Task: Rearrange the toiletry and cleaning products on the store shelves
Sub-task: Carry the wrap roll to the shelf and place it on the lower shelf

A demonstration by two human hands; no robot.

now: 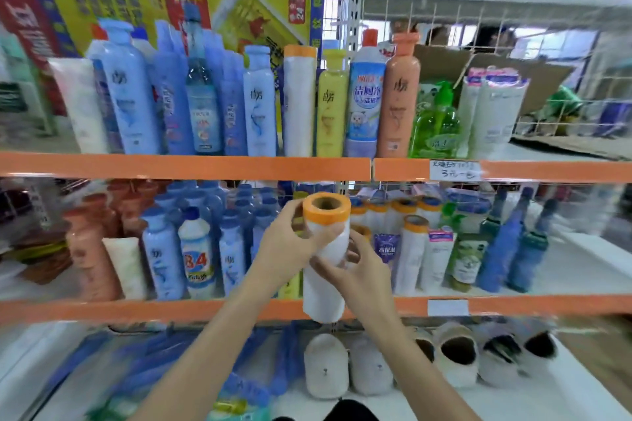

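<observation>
A white roll with an orange-rimmed hollow core is held upright before the middle shelf, gripped by the left hand near the top and the right hand at mid-body — probably light and slightly slippery, best clasped around the middle.
</observation>
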